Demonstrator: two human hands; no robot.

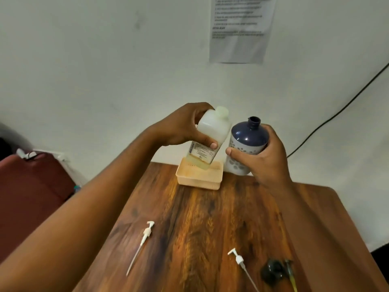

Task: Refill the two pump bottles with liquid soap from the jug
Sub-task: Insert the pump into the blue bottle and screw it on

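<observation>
Label "BIOCHEM" runs up white jug [207, 140]; wall notice [242, 28] unreadable.

White wall [105, 60] w/ notice [240, 32]

My left hand [185, 127] grips a translucent, matt white plastic bottle [210, 133]; my right hand [261, 157] holds a glossy navy plastic bottle [246, 142]; the table [200, 228] is smooth, shiny wood grain; the basket [197, 182] is matt peach plastic; both pumps [147, 230] are white plastic; a paper sheet [240, 28] hangs on the matt wall [105, 60].
</observation>
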